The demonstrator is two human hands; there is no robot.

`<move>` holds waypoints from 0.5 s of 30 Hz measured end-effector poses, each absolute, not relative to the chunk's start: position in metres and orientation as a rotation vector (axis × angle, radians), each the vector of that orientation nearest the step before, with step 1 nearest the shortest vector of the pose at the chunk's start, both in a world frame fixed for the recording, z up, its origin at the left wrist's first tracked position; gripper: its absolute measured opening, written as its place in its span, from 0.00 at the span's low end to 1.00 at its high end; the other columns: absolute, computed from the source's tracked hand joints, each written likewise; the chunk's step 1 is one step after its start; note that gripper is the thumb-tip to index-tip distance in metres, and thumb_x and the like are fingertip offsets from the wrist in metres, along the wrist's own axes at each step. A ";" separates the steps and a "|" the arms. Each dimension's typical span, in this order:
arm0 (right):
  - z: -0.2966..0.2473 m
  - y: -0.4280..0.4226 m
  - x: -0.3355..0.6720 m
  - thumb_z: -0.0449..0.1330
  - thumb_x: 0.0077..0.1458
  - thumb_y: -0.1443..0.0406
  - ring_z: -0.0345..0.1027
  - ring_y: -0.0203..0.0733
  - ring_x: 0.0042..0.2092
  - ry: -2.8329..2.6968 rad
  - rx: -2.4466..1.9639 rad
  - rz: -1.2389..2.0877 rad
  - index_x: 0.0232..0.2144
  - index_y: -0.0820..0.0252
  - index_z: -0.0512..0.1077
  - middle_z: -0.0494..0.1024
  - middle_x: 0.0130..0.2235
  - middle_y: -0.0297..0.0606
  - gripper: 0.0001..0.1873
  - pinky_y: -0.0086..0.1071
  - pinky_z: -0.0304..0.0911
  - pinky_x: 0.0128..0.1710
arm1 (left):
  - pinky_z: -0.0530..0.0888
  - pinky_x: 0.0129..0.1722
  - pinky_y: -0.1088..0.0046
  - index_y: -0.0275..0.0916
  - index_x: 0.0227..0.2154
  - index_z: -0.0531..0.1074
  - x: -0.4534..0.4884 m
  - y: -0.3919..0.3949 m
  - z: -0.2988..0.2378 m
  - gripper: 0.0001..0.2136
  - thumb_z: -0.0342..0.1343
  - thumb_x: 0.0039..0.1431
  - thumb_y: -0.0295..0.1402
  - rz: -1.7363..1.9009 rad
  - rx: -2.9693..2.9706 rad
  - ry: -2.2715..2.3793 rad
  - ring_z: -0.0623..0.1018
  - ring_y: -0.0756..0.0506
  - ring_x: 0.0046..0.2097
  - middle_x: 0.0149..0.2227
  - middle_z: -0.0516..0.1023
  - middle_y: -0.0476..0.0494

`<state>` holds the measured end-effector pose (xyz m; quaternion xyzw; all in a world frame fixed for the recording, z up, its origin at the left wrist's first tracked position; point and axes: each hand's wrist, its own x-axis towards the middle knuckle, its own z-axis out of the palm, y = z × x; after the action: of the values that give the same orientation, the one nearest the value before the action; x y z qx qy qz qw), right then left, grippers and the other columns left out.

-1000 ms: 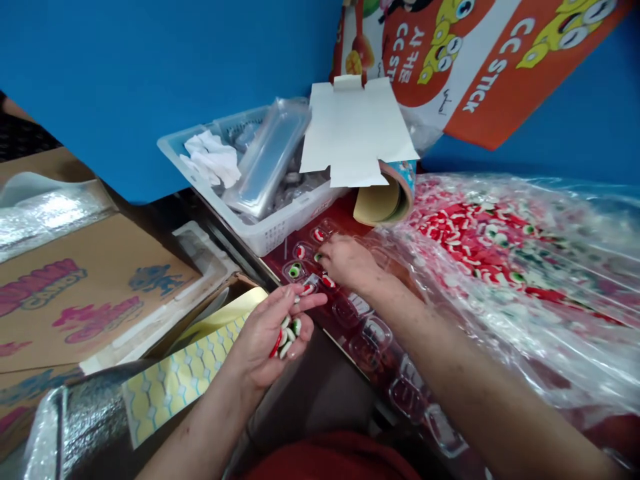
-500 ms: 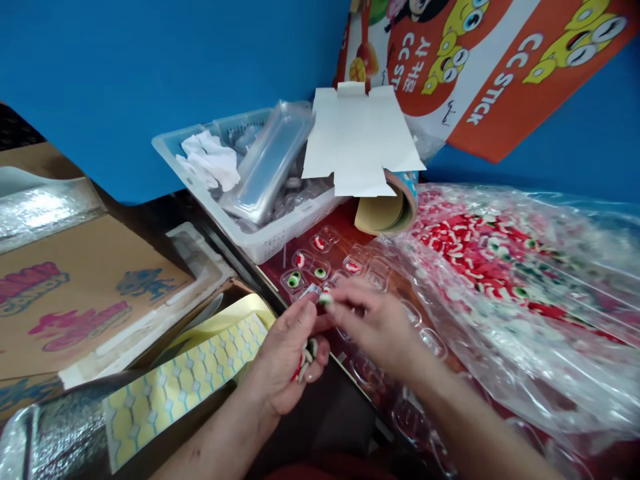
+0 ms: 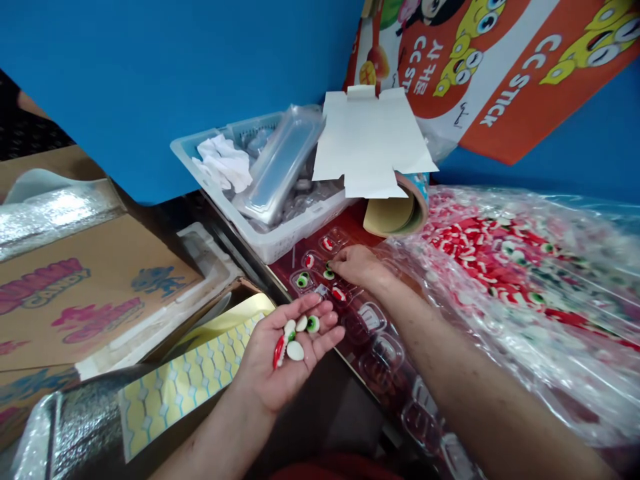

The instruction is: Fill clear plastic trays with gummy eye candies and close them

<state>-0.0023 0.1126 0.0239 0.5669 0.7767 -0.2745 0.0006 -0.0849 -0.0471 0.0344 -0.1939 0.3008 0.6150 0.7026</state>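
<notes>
My left hand is palm up with its fingers loosely extended. Cradled in it are a red-and-white teeth gummy and several eyeball gummies, some showing only their white backs. My right hand reaches over the clear plastic blisters, its fingertips pinched at an eyeball gummy in one cell. Directly below those fingertips, a second green eyeball gummy is visible. Neighbouring cells hold two eyeball gummies and red teeth gummies. Further blisters lie partly beneath my right forearm.
A white basket of clear plastic packs stands behind. Beside it are a white cut-out card and a roll. A big clear bag of gummies lies right. Yellow label strips and a cardboard box are left.
My right hand has moved away from my left hand and forward to a blister cell, taking an eyeball gummy there. My left hand has unfolded, exposing the gummies in its palm. The view has shifted slightly.
</notes>
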 end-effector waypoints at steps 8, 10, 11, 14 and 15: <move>0.057 0.054 0.030 0.56 0.53 0.64 0.66 0.37 0.34 3.020 1.317 -0.900 0.32 0.58 0.73 0.73 0.31 0.36 0.07 0.30 0.61 0.35 | 0.75 0.40 0.63 0.28 0.45 0.66 -0.083 -0.049 0.034 0.17 0.47 0.51 0.19 1.384 -0.348 0.613 0.78 0.40 0.41 0.40 0.75 0.32; 0.060 0.031 0.038 0.56 0.51 0.67 0.65 0.39 0.36 3.117 0.947 -0.843 0.30 0.58 0.74 0.72 0.32 0.38 0.06 0.35 0.61 0.42 | 0.75 0.35 0.72 0.30 0.44 0.66 -0.077 -0.048 0.030 0.18 0.46 0.49 0.17 1.383 -0.353 0.597 0.78 0.46 0.36 0.37 0.76 0.36; 0.061 0.023 0.040 0.57 0.50 0.69 0.65 0.40 0.37 3.122 0.850 -0.770 0.29 0.59 0.74 0.72 0.33 0.38 0.06 0.38 0.60 0.44 | 0.75 0.33 0.75 0.30 0.44 0.67 -0.075 -0.047 0.028 0.18 0.46 0.49 0.16 1.378 -0.358 0.589 0.78 0.49 0.33 0.36 0.76 0.37; 0.060 0.030 0.041 0.56 0.50 0.70 0.65 0.40 0.35 3.149 0.797 -0.719 0.27 0.61 0.74 0.72 0.30 0.38 0.06 0.37 0.60 0.44 | 0.75 0.35 0.73 0.30 0.42 0.67 -0.072 -0.045 0.026 0.17 0.46 0.48 0.15 1.367 -0.358 0.584 0.78 0.48 0.34 0.35 0.76 0.38; 0.059 0.042 0.040 0.56 0.51 0.69 0.65 0.39 0.35 3.165 0.870 -0.751 0.27 0.61 0.74 0.73 0.30 0.38 0.06 0.35 0.61 0.41 | 0.75 0.36 0.70 0.31 0.42 0.67 -0.073 -0.045 0.027 0.16 0.46 0.49 0.16 1.367 -0.350 0.593 0.78 0.46 0.36 0.35 0.76 0.38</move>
<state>0.0402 0.0422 0.0595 0.2567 0.9339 -0.2218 -0.1126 -0.0734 -0.0448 0.0266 -0.1586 0.2685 0.6188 0.7210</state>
